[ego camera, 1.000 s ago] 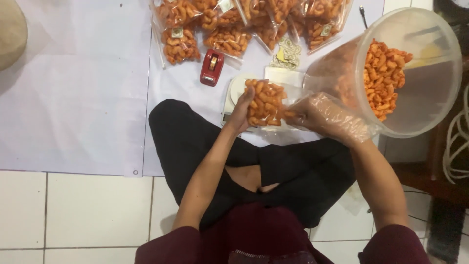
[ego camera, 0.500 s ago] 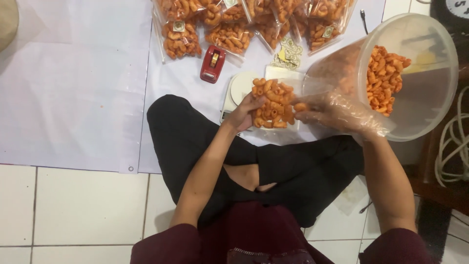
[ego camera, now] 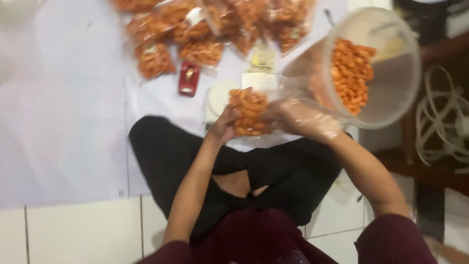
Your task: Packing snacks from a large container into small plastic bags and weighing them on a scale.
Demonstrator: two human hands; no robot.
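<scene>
- The left hand (ego camera: 225,126) grips the left side of a small clear bag (ego camera: 249,113) full of orange snacks; the right hand (ego camera: 300,119), in a thin plastic glove, closes on the bag's right side. Both hands are clamped on it, close together, just above the person's crossed legs.
- The bag looks full to its top. I judge that a squeeze or tilt could push snacks out onto the legs or the white sheet (ego camera: 63,98) on the floor.
- The glove looks loose and slick, so the right grip could slip and let the bag sag open.
- A big clear tub (ego camera: 386,98) lies on its side just right of the hands, mouth toward the camera, with loose snacks (ego camera: 351,73) heaped inside. A knock from the right elbow could roll it and tip them out.
- A white scale (ego camera: 220,95) sits just beyond the bag, partly hidden by it; a dropped bag could land on it and shift it.
- A small red object (ego camera: 188,78) and the filled bags (ego camera: 195,34) lie further off on the sheet, where stray snacks could roll among them.
- The picture is blurred, so I cannot tell whether the bag's mouth is open or pinched.
</scene>
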